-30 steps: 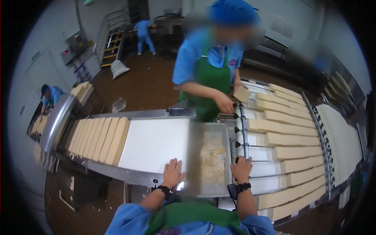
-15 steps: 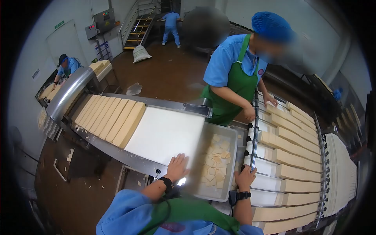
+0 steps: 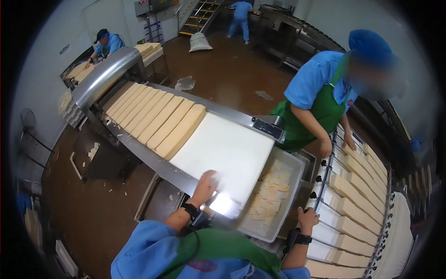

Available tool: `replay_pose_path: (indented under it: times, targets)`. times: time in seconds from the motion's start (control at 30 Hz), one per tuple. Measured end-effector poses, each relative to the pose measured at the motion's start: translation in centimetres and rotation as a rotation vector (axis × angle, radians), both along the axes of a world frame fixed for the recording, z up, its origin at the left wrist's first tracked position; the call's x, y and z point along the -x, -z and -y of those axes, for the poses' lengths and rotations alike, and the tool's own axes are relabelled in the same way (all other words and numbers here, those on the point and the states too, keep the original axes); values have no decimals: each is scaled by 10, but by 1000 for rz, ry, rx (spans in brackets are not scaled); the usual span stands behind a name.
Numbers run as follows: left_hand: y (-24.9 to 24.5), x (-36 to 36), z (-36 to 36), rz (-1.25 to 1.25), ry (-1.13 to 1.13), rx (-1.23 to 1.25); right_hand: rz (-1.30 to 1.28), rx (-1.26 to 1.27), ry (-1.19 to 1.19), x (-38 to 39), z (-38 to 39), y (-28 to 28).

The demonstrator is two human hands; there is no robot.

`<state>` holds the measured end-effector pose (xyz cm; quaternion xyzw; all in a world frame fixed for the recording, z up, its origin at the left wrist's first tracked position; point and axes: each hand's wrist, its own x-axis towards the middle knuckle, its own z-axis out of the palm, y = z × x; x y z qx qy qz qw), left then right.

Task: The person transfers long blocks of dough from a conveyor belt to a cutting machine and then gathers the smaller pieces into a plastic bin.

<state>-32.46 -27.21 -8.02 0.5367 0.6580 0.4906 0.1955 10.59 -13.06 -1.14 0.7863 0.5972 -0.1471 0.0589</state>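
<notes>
My left hand (image 3: 205,187), slightly blurred, is over the near edge of the white belt (image 3: 227,151), its fingers apart and holding nothing. Several long pale slabs (image 3: 160,116) lie side by side farther up this belt. My right hand (image 3: 307,219) rests at the near side rail of the second conveyor (image 3: 324,242), its fingers curled; whether they grip the rail is unclear. Pale strips (image 3: 355,211) lie in lanes on that conveyor. Between my hands, a plastic tub (image 3: 293,197) holds flat broken pieces (image 3: 269,195).
A co-worker in a green apron (image 3: 316,111) stands across, hands at the lane conveyor. A metal hood (image 3: 104,76) spans the belt's far end. Two other people work farther back. A white sack (image 3: 200,42) and a fan (image 3: 29,120) stand on the floor.
The view has turned, so the scene sits differently in it. The slabs reach farther along the belt. My left hand has lifted slightly and its fingers have bent.
</notes>
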Motion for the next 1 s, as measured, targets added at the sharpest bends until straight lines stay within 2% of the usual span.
replay_pose_path:
  times: [0.07,0.1,0.13,0.2,0.3,0.4,0.47,0.6,0.7,0.77,0.87,0.93,1.0]
  targets:
    - [5,39,7,-108,-241,-25,46,-298,-9,22,-4,6]
    - [9,60,11,-155,-341,21,36,-370,-77,39,-8,4]
    - [14,81,15,-202,-438,71,44,-357,-84,57,-14,6]
    - [19,116,21,-338,-673,254,-36,-349,-305,99,-30,14]
    - [25,166,25,-305,-770,403,-134,-359,-516,175,-52,35]
    - [27,201,20,-252,-702,489,-245,-446,-673,254,-69,83]
    - [31,215,15,-233,-682,520,-181,-376,-750,317,-73,83]
    - [29,224,6,-261,-602,551,-180,-240,-728,431,-86,98]
    - [26,226,6,-366,-541,591,-272,-251,-721,507,-101,105]
    - [22,228,5,-348,-517,599,-272,-256,-731,555,-112,101]
    - [20,230,4,-416,-487,600,-293,-258,-758,612,-129,91]
    - [21,231,3,-502,-419,738,-309,-250,-773,640,-138,91]
    - [19,233,-1,-535,-406,751,-280,-164,-718,661,-145,92]
